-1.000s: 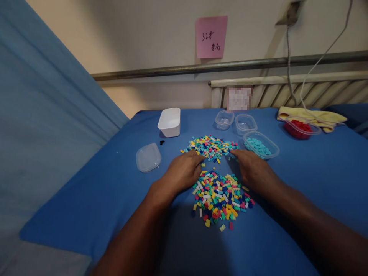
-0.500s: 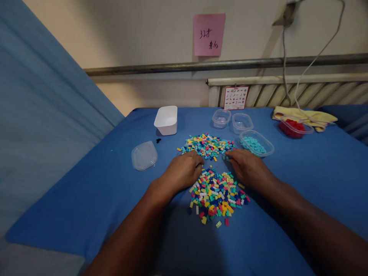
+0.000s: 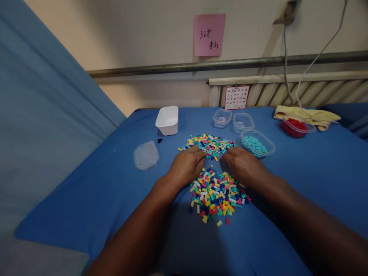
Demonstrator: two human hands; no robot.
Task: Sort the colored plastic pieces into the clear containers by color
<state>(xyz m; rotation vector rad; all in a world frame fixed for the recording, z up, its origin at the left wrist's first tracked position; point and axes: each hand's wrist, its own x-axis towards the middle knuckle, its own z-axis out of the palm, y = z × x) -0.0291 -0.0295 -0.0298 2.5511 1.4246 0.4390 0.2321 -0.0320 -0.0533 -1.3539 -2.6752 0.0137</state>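
Note:
Two heaps of small multicoloured bricks lie on the blue cloth: a far heap (image 3: 211, 142) and a nearer, larger heap (image 3: 217, 193). My left hand (image 3: 186, 165) rests palm down between them, its fingertips at the near left edge of the far heap. My right hand (image 3: 243, 165) also lies palm down, with its fingers pointing left into the gap between the heaps. Both hands have loosely stretched fingers and I see nothing gripped in them. A clear tub of turquoise bricks (image 3: 257, 142) stands just beyond my right hand.
At the back stand a white tub (image 3: 167, 120) and two small clear tubs (image 3: 222, 117) (image 3: 243, 122). A clear lid (image 3: 146, 155) lies at the left. A tub of red bricks (image 3: 298, 126) sits by a yellow cloth (image 3: 309, 114) at the right. A blue curtain (image 3: 43, 115) hangs on the left.
Both hands have drawn closer together in the gap between the two heaps, the right hand sliding left. The view has shifted slightly.

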